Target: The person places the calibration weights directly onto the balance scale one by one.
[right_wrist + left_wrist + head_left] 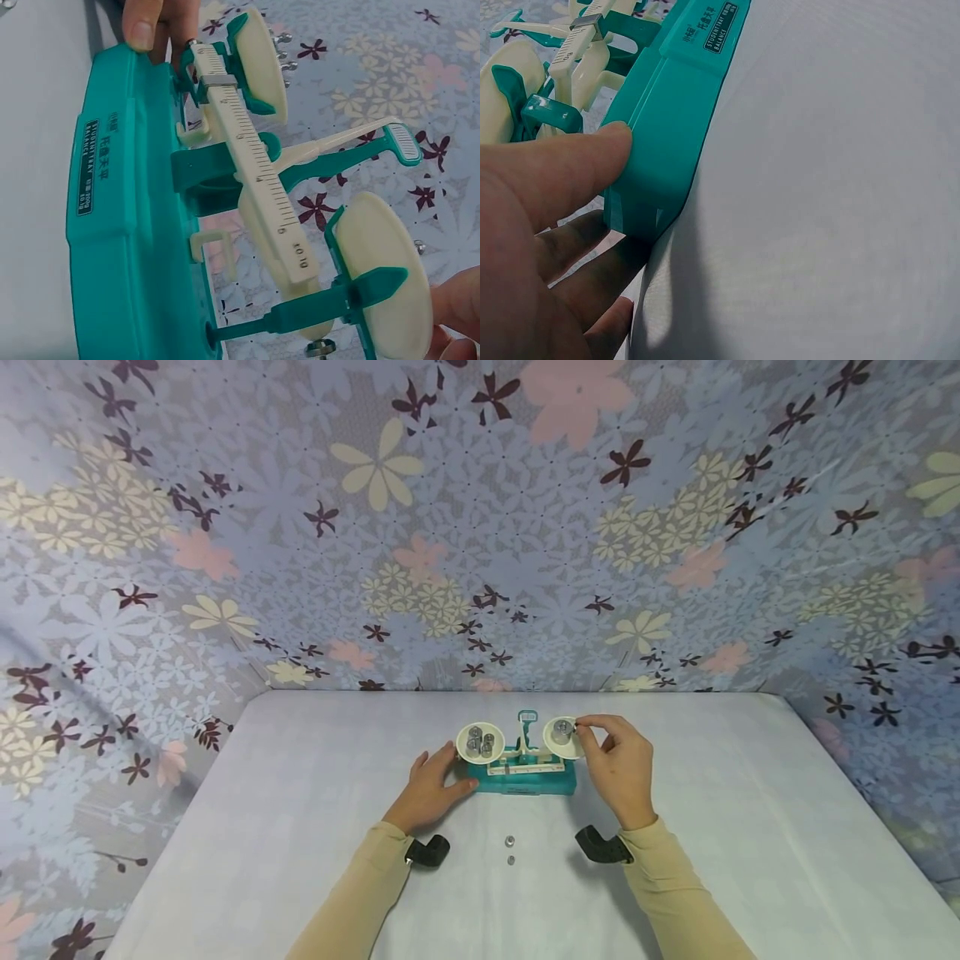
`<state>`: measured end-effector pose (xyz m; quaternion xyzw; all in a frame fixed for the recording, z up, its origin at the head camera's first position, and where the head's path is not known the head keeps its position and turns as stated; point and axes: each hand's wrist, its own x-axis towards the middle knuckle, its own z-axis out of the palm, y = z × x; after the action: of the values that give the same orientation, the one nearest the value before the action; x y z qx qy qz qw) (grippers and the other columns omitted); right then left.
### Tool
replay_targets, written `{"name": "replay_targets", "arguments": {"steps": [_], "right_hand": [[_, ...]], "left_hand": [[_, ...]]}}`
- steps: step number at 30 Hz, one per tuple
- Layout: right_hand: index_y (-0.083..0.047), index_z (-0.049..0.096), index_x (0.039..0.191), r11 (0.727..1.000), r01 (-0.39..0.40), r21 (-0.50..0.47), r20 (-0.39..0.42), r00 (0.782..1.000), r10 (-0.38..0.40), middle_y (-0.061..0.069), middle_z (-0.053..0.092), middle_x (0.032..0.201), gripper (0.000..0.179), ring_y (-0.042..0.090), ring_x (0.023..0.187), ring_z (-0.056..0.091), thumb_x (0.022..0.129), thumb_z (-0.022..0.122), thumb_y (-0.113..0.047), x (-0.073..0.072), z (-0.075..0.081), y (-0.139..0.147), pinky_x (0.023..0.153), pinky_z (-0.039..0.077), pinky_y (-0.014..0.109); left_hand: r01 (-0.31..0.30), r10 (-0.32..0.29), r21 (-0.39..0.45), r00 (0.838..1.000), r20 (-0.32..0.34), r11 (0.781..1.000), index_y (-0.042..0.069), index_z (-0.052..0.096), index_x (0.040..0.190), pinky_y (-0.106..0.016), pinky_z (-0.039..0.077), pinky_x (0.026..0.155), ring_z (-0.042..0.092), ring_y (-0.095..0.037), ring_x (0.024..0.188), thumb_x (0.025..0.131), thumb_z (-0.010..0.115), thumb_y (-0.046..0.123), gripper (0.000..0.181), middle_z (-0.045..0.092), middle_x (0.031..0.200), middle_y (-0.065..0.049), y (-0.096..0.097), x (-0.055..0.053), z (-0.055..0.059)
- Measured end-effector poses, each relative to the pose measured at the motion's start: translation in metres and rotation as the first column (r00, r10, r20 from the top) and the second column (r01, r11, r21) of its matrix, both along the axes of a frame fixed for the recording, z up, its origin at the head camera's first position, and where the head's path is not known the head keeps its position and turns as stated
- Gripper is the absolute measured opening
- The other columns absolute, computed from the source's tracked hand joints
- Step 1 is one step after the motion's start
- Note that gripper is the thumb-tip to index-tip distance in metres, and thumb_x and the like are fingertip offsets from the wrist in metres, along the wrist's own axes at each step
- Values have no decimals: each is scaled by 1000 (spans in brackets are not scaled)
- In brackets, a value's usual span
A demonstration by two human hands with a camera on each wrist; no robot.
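A teal and cream balance scale [521,781] stands on the table. My left hand [429,792] holds the left end of its base, thumb on the front face and fingers behind the end, as the left wrist view shows. Several metal weights [475,743] stand in the left pan [480,760]. At least one larger metal weight [562,730] is in the right pan [557,752]. My right hand [619,768] is at that pan's right edge, where thumb and forefinger pinch a small metal weight, mostly hidden by the fingertips.
Two small metal weights, a nearer one [512,860] and a farther one [510,841], stand on the white-covered table [315,777] in front of the scale. Flower-patterned fabric [480,527] rises behind the table and at its sides.
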<state>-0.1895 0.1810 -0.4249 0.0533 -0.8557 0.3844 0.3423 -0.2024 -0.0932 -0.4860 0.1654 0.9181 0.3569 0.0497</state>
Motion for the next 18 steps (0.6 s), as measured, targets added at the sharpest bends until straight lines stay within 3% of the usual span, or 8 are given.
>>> {"name": "replay_targets", "arguments": {"steps": [18], "right_hand": [[-10,74,89,998,2,61,-35,999,0,3,68,88,8,7,44,39,83,68,-11,-4,-7,0,38,33,26]], "left_hand": [[-6,6,8,1000,6,1000,6,32,144,-43,4,115,27,-24,137,88,58,43,72,33,147,-12,0,-1,-2]]}}
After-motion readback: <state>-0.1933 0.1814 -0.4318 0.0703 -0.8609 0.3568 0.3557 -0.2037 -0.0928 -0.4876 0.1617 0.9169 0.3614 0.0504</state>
